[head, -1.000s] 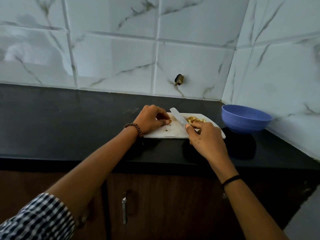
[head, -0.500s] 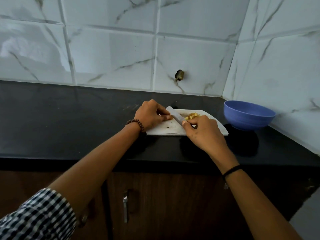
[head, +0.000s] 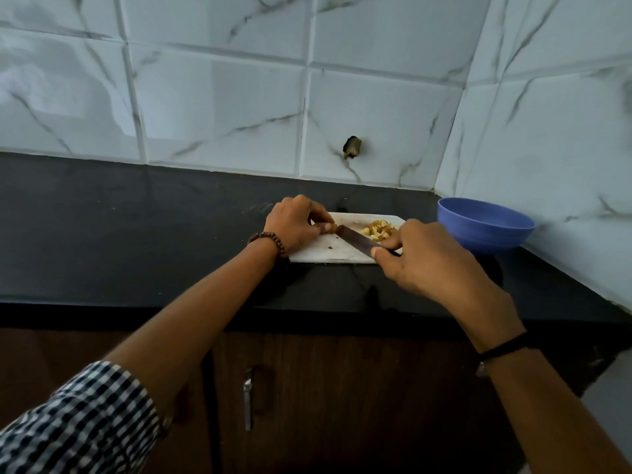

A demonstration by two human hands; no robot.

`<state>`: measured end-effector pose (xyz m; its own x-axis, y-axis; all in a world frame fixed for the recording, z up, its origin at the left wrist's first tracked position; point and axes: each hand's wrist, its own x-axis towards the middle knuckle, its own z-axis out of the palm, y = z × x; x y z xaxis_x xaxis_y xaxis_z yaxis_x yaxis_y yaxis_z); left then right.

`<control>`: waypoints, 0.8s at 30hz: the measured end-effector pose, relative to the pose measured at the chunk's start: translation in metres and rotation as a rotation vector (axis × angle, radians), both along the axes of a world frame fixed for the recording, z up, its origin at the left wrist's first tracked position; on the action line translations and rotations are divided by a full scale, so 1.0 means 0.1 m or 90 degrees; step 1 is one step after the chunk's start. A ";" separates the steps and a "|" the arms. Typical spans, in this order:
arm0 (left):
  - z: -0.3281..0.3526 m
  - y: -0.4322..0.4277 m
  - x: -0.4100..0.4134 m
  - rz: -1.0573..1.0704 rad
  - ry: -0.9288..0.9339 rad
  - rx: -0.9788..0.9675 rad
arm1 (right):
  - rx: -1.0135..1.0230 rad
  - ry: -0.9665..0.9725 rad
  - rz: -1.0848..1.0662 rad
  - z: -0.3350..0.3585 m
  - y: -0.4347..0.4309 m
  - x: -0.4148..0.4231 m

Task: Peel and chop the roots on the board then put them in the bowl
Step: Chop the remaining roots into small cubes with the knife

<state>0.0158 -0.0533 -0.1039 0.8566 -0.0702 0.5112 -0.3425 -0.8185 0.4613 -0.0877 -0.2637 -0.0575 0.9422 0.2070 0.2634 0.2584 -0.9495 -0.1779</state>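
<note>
Our left hand [head: 297, 226] rests on the left end of the white rectangular cutting board [head: 325, 255], its fingers curled and pinching a small pale piece of root [head: 331, 228] against the board. Our right hand [head: 429, 263] grips a kitchen knife with a dark narrow blade [head: 355, 239]. The handle is hidden inside the closed fingers, and the thumb lies along the base of the blade. The blade slants across the board from the right hand up to the left, and its tip sits just beside the pinched piece; we cannot tell whether the two touch.

A small heap of chopped yellowish root pieces [head: 379, 230] lies on the far right part of the board, behind the blade. The round blue plastic bowl [head: 485, 230] stands on the black stone countertop [head: 136, 234] just to the right of the board, near the corner of the white marble-patterned tiled wall [head: 222, 97].

We wear a brown beaded bracelet [head: 268, 239] on the left wrist, a thin black band [head: 504, 347] on the right, and a blue-and-white checked sleeve [head: 78, 422] on the left arm. Below the counter is a dark wooden cabinet door with a metal handle [head: 247, 401].
</note>
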 end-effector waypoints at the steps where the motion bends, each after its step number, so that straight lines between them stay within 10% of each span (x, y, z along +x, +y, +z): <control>1: 0.00 0.00 0.00 0.001 0.001 0.002 | 0.006 0.002 0.004 0.03 -0.04 -0.03; 24: 0.00 -0.02 0.01 0.034 -0.006 0.019 | 0.104 -0.070 -0.038 -0.27 0.36 0.26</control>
<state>0.0172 -0.0548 -0.1039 0.8549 -0.0396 0.5172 -0.3015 -0.8492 0.4334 -0.0620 -0.2277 -0.0846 0.9154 0.0986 0.3904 0.2294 -0.9245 -0.3045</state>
